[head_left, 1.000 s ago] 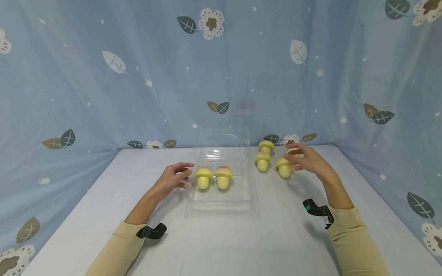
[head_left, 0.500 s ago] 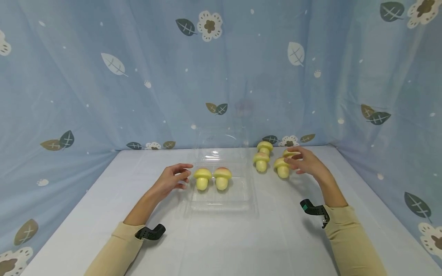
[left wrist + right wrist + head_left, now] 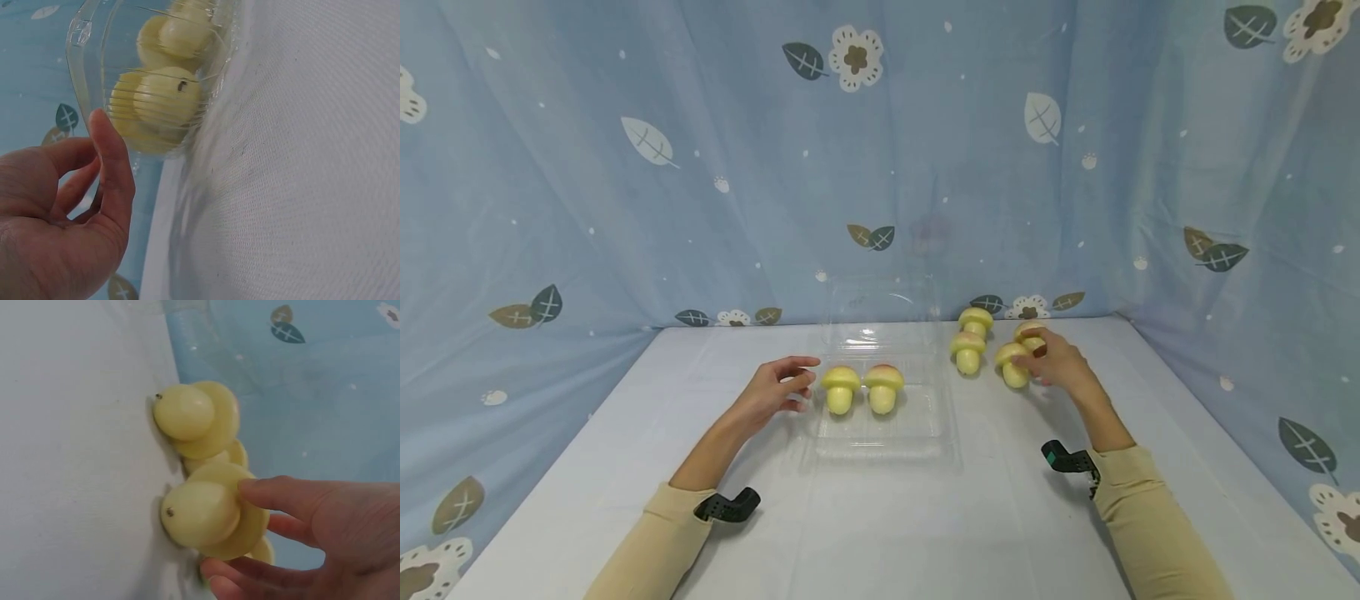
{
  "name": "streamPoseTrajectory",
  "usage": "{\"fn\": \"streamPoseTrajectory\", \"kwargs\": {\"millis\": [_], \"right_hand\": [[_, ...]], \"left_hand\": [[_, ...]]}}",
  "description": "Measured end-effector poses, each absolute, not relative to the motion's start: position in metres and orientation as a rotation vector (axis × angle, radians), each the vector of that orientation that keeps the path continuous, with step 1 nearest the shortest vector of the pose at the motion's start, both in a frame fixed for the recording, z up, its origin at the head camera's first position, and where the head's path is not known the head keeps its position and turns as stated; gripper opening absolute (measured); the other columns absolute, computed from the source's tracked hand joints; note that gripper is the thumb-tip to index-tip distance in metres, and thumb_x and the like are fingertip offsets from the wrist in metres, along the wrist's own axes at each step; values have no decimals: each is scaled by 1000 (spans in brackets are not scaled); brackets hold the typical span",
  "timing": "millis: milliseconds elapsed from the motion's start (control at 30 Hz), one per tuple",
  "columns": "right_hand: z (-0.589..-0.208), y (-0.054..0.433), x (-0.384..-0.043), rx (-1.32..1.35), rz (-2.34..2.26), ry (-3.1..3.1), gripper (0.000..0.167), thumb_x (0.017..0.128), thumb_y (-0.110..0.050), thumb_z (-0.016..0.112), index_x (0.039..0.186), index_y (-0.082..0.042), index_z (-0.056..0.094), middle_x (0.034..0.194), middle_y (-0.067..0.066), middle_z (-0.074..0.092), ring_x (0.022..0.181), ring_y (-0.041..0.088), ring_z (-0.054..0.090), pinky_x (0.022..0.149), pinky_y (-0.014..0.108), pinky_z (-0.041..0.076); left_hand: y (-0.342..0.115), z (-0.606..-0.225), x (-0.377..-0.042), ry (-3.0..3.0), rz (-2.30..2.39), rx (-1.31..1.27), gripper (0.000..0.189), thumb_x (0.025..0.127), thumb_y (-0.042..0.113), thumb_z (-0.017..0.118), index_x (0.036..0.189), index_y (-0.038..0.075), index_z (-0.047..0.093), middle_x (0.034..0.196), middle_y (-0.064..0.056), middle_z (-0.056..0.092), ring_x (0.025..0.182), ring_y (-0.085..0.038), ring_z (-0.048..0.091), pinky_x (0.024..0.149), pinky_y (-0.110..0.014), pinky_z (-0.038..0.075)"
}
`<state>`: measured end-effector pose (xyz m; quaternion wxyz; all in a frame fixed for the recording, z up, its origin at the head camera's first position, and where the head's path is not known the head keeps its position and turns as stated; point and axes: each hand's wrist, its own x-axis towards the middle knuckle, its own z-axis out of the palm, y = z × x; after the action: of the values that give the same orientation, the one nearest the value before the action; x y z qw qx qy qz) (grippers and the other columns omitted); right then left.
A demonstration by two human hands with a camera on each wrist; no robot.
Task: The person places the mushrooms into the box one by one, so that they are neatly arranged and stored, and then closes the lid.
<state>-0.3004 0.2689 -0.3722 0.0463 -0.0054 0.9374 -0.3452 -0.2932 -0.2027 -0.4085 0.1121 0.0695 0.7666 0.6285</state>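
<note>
In the head view, a clear plastic clamshell box (image 3: pixel 917 425) stands with its lid raised, two yellow mushroom-shaped pieces (image 3: pixel 882 398) side by side inside. My left hand (image 3: pixel 772 390) is at the box's left edge, fingers loosely bent; in the left wrist view the thumb (image 3: pixel 112 169) lies against the rim. To the right, my right hand (image 3: pixel 1056 362) pinches the cap of a toy mushroom (image 3: pixel 1014 375). The right wrist view shows the thumb on that mushroom's cap (image 3: pixel 250 531), with the fingers behind and below it, their tips partly hidden.
Behind the gripped piece sits another mushroom (image 3: pixel 1026 329). Two more, a front one (image 3: pixel 967 358) and a rear one (image 3: pixel 975 318), stand between it and the box. A patterned blue curtain (image 3: pixel 737 167) rises at the back of the white table (image 3: pixel 910 533).
My right hand has moved slightly left and down, its thumb and fingers closing round the front mushroom's cap. The left hand stays in place at the box edge.
</note>
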Motion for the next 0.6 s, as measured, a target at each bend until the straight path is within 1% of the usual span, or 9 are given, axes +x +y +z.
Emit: {"fn": "streamPoseTrajectory", "kwargs": {"millis": [133,233,400,600], "right_hand": [[-377,270,-302,-22,-1051,2852,69,96,-35,62,150,-4,33,128,32,54,86,29,66,68,32,56],[-381,271,-305,-51,-1061,2843,69,96,-35,62,150,-3,32,128,32,55,83,28,67,68,35,57],[-384,271,-305,-95,-1087,2826,69,97,-33,62,150,-2,30,131,35,52,85,28,67,67,36,59],[-385,270,-306,-61,-1164,2770,68,97,-30,63,151,-3,30,135,36,49,88,28,68,72,36,60]], "left_hand": [[-202,-408,-292,2244,1848,203,49,98,20,62,142,3,49,109,-9,56,77,-11,61,61,-23,57],[-202,-407,-292,2243,1848,200,49,99,20,61,143,3,48,111,-11,56,78,-11,61,61,-23,57],[-202,-407,-292,2250,1843,190,48,99,19,61,142,4,49,111,-9,57,78,-11,61,61,-24,58],[-202,-408,-293,2255,1840,179,46,99,19,61,141,4,50,107,-5,57,77,-11,61,61,-23,58]]}}
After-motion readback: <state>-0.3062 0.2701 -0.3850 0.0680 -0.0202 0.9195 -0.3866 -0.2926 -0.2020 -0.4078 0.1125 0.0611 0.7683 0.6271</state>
